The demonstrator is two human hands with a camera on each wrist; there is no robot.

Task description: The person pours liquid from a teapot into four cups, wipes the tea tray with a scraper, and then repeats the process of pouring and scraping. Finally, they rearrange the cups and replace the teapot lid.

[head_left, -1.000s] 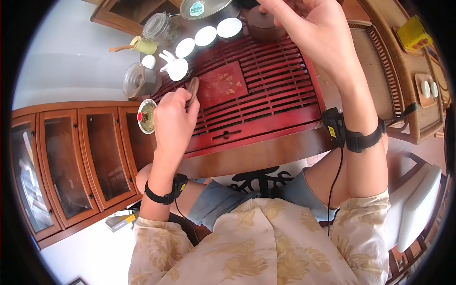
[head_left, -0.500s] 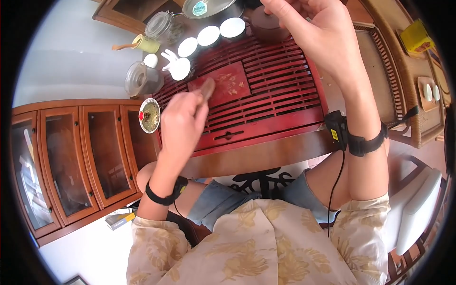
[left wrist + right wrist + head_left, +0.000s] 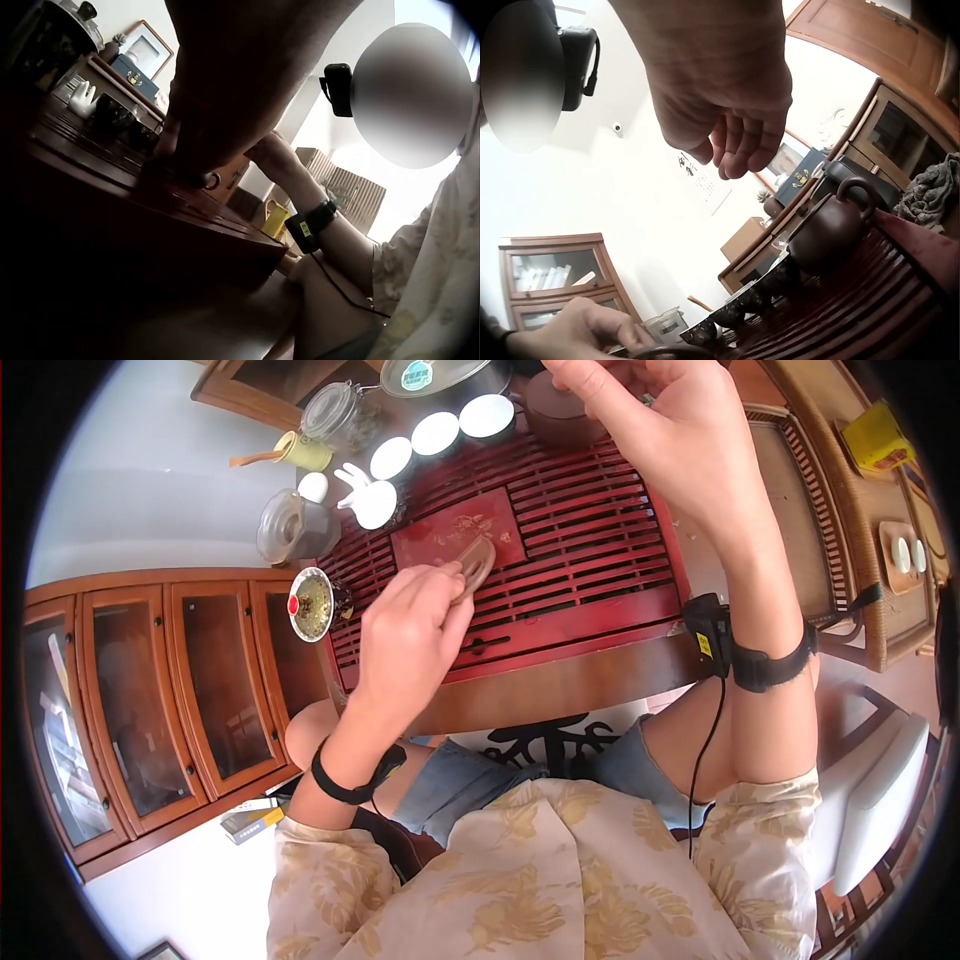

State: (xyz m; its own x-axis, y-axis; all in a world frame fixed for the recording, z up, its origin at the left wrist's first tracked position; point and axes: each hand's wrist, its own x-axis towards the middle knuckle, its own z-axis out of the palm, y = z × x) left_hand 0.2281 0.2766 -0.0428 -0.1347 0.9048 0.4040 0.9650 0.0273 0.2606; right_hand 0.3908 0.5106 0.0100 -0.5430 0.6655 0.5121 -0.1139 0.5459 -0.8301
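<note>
the left hand [image 3: 410,630] pinches a brown oval piece [image 3: 476,568] between thumb and fingers, over the red slatted tray [image 3: 560,625] beside its inset panel. the right hand [image 3: 685,440], fingers loosely curled around nothing, is raised near the tray's far right corner, by the brown teapot [image 3: 548,422]. white-lined cups [image 3: 435,435] line the tray's far side.
</note>
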